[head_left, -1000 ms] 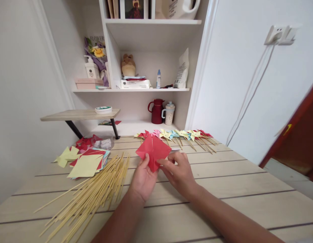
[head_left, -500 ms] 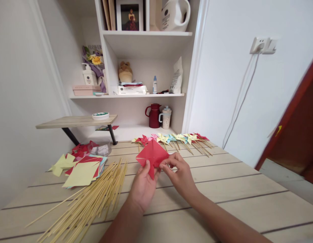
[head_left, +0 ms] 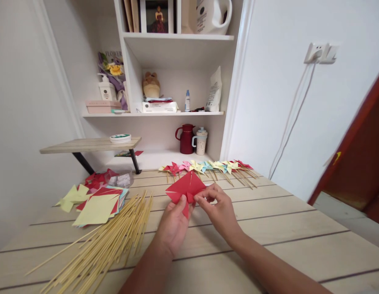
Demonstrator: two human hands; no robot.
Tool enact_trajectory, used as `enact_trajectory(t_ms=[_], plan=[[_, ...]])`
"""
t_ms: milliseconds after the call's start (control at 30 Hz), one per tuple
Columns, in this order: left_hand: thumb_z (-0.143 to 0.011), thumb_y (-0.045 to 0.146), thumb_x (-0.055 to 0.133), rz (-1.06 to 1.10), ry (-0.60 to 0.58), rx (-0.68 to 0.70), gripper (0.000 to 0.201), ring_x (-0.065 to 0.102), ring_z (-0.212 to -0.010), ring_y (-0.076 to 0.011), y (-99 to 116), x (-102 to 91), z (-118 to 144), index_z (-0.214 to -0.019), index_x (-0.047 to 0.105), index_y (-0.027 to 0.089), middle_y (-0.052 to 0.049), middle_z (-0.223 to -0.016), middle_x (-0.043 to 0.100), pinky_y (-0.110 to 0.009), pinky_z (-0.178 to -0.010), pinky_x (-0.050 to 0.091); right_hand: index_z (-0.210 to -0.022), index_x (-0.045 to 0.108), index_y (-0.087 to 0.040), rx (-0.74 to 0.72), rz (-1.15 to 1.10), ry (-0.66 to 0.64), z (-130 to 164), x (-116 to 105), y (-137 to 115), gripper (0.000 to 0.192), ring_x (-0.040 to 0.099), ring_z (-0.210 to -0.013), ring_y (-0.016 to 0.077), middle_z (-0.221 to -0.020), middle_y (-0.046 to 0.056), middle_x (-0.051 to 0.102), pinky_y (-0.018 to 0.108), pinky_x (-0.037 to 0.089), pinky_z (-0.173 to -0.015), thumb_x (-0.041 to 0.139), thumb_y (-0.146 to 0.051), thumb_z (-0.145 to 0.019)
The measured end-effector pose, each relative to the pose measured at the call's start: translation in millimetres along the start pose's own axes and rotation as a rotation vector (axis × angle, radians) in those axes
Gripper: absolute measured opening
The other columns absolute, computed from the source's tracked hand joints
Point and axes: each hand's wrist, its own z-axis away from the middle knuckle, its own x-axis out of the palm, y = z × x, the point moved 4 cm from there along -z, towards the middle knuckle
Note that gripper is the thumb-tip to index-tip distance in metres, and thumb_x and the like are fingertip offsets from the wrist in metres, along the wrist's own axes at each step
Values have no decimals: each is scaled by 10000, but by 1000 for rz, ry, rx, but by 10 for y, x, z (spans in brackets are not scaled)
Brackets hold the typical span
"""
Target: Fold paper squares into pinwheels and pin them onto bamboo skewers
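Observation:
A red paper square (head_left: 188, 183), slit in from its corners, is held up over the table between my two hands. My left hand (head_left: 175, 220) grips it from below, thumb pressed on the front near the middle. One lower flap is bent in toward the centre beside that thumb. With thumb and fingertips together, my right hand (head_left: 216, 206) pinches the paper's lower right edge; the exact grip is partly hidden. Left of my hands lies a heap of thin wooden sticks (head_left: 116, 237). Finished paper pinwheels (head_left: 208, 166) on sticks lie in a row beyond the red paper.
A stack of coloured paper squares (head_left: 96, 208) lies at the left, beside a loose yellow pinwheel shape (head_left: 73, 198) and a clear plastic box (head_left: 120, 179). A small raised shelf (head_left: 91, 145) stands behind them. A red jug (head_left: 186, 139) and a cup (head_left: 201, 142) stand at the back.
The right hand has brought a lower flap of the red paper in toward the middle, by the left thumb. The paper now tilts slightly, and the view has shifted a little.

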Motion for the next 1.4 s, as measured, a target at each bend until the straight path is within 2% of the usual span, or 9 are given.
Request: enact_trajectory(t_ms=[433, 733, 800, 867, 967, 1067, 1167, 1300, 1400], plan=[[-741, 140, 807, -68, -56, -4, 310, 650, -1179, -268, -9, 21, 26, -1045, 746, 121, -138, -1122, 755, -396, -1123, 412, -663, 688, -217, 25, -36, 33, 2, -7, 0, 154, 528, -720, 189, -732, 24, 589, 330, 466, -660, 708, -270, -805], [-698, 188, 832, -248, 82, 78, 331, 697, -1075, -278, 25, -43, 36, -1019, 769, 143, -120, -1015, 782, -406, -1043, 463, -666, 669, -217, -4, -12, -12, 21, 5, -19, 160, 526, -714, 186, -734, 19, 567, 332, 469, -663, 704, -255, -818], [-688, 188, 832, -360, 136, 113, 316, 712, -1020, -275, 68, -101, 27, -998, 779, 157, -102, -973, 789, -388, -1000, 479, -735, 680, -221, -50, 25, -21, 14, -18, -42, 109, 540, -747, 193, -787, 27, 574, 342, 481, -690, 685, -251, -840], [-699, 180, 814, -491, 194, 151, 244, 723, -938, -266, 125, -168, 12, -941, 791, 162, -88, -915, 793, -352, -929, 496, -909, 696, -238, -127, 87, 0, -3, -69, -85, 59, 560, -823, 208, -898, 45, 574, 370, 499, -757, 664, -254, -862], [-716, 119, 767, -596, 223, 205, 113, 714, -811, -240, 194, -228, -23, -810, 792, 175, -60, -811, 787, -296, -816, 504, -1237, 608, -275, -246, 208, 52, -40, -166, -144, 384, 556, -1056, 266, -1131, 92, 539, 460, 471, -942, 681, -281, -860], [-672, 11, 750, -538, 227, 220, 213, 705, -755, -210, 190, -249, -54, -770, 783, 197, -47, -775, 782, -249, -760, 502, -1353, 535, -306, -299, 325, 19, -87, -208, -133, 569, 498, -1226, 326, -1279, 116, 510, 532, 405, -1036, 741, -326, -823], [-659, -39, 732, -521, 220, 215, 319, 712, -758, -184, 146, -250, -57, -849, 788, 211, -45, -797, 786, -210, -732, 499, -1268, 608, -335, -325, 405, -50, -111, -198, -76, 545, 498, -1255, 354, -1322, 105, 529, 557, 397, -1023, 809, -351, -762], [-677, -56, 667, -644, 120, 234, 520, 701, -723, -167, 127, -227, -23, -1074, 755, 268, -3, -776, 779, -202, -728, 499, -1046, 701, -308, -376, 427, -101, -94, -159, -53, 360, 523, -1241, 351, -1309, 91, 585, 562, 381, -1007, 853, -299, -720], [-666, -66, 643, -684, 74, 240, 600, 694, -718, -160, 129, -213, 2, -1145, 729, 284, 7, -760, 772, -187, -733, 486, -947, 719, -278, -390, 426, -127, -72, -119, -69, 271, 549, -1200, 339, -1271, 89, 631, 542, 395, -975, 854, -245, -715]])
